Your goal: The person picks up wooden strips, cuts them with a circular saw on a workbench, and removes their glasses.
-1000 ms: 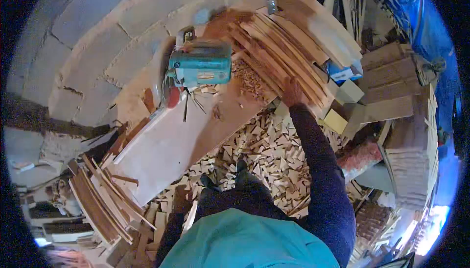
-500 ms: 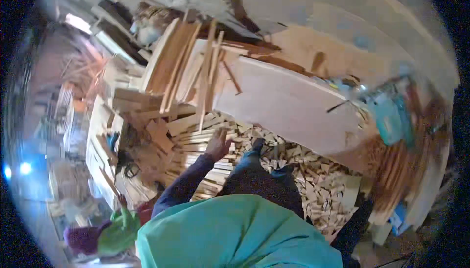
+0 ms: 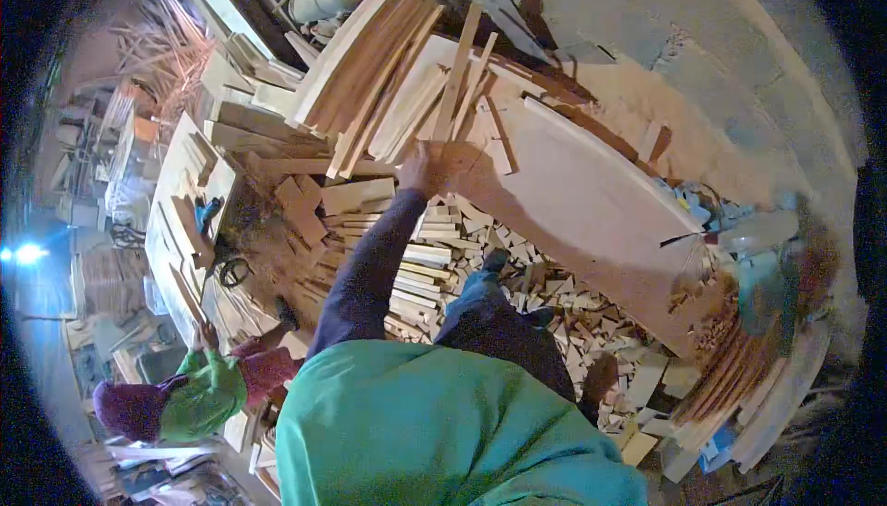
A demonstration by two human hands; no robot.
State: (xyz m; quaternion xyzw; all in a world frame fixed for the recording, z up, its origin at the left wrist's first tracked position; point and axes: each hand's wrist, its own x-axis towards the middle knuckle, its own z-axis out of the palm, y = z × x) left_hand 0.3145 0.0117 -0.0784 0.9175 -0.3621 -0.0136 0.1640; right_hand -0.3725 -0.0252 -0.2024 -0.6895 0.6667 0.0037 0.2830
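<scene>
Loose wooden strips at the left end of your table
You see them long, narrow and bare, pale to light brown, lying flat in an uneven bunch; they run between the far and near edges, two slender ones slanting apart, their lower ends by the near edge.

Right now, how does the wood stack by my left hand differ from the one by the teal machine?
The left stack mixes pale and brown pieces, while the right stack by the teal machine looks mostly reddish brown. The left stack has loose strips lying askew; the right stack's run roughly side by side. Your left hand is at the left stack; no hand is at the right stack. Both hold long, narrow wooden pieces.
</scene>
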